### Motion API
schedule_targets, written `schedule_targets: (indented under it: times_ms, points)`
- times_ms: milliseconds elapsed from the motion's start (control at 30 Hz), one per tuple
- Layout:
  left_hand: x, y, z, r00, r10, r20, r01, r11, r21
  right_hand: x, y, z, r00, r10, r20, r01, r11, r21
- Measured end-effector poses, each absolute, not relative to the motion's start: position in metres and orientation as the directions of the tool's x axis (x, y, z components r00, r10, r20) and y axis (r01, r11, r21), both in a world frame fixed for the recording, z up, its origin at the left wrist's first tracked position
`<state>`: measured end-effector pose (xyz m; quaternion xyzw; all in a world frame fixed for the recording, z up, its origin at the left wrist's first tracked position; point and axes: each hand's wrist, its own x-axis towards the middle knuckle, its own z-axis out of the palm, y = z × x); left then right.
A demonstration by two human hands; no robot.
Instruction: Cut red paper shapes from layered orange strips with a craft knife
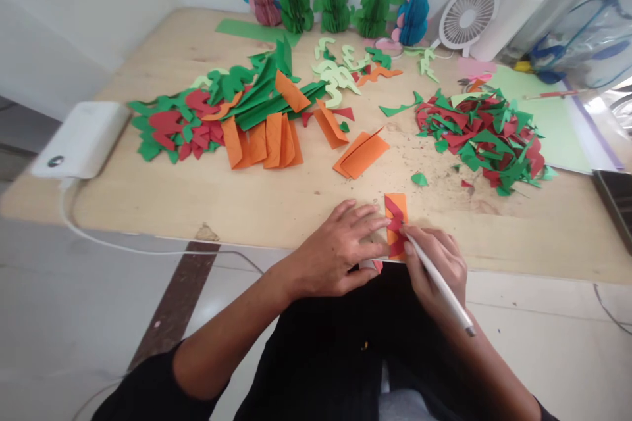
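Observation:
At the table's front edge lies a small orange paper rectangle (401, 202) with a wavy red paper cutout (395, 210) flat on top of it. My left hand (345, 247) rests from the left with fingers spread, the fingertips touching the cutout's left side. A white pen (439, 276) is gripped in my right hand (439, 263), its tip against the right side of the cutout. A small reddish piece shows below my left fingers; what it belongs to is hidden. Beyond my hands lies a folded orange paper (363, 154).
Folded orange papers (281, 138) and green and red cutouts (172, 122) spread across the left. Red and green scraps (488, 138) form a heap at right. Paper honeycomb figures (336, 3) and a white fan (468, 16) stand behind. A white power bank (83, 138) trails a cable.

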<state>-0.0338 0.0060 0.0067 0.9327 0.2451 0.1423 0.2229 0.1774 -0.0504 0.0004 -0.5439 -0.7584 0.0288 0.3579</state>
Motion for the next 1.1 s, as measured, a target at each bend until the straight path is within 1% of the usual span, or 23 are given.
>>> schedule_targets:
  times_ms: [67, 133, 200, 333, 433, 667, 833, 1100]
  points:
    - [-0.034, 0.006, 0.006, 0.837, 0.522, 0.163, 0.393, -0.782, 0.484, 0.177, -0.051, 0.004, -0.067, 0.888, 0.456, 0.771, 0.336, -0.542]
    - [-0.034, 0.006, 0.006, 0.836, 0.524, 0.165, 0.396, -0.783, 0.48, 0.176, -0.051, 0.007, -0.004, 0.916, 0.401, 0.731, 0.277, -0.624]
    - [-0.034, 0.006, 0.006, 0.836, 0.524, 0.162, 0.399, -0.784, 0.476, 0.174, -0.05, 0.009, 0.027, 0.933, 0.36, 0.703, 0.238, -0.67]
    - [-0.033, 0.006, 0.007, 0.836, 0.525, 0.161, 0.402, -0.785, 0.472, 0.17, -0.05, 0.008, 0.085, 0.952, 0.295, 0.688, 0.158, -0.709]
    - [-0.033, 0.006, 0.007, 0.832, 0.528, 0.169, 0.402, -0.785, 0.471, 0.168, -0.049, 0.007, 0.104, 0.952, 0.286, 0.702, 0.133, -0.7]
    - [-0.034, 0.006, 0.008, 0.835, 0.526, 0.16, 0.404, -0.784, 0.471, 0.165, -0.046, 0.008, 0.071, 0.937, 0.341, 0.753, 0.174, -0.634]
    - [-0.033, 0.006, 0.008, 0.834, 0.525, 0.169, 0.398, -0.786, 0.473, 0.165, -0.046, 0.007, 0.095, 0.935, 0.341, 0.754, 0.156, -0.639]
    - [-0.033, 0.007, 0.007, 0.831, 0.53, 0.168, 0.401, -0.781, 0.478, 0.164, -0.045, 0.008, 0.048, 0.923, 0.383, 0.783, 0.203, -0.588]
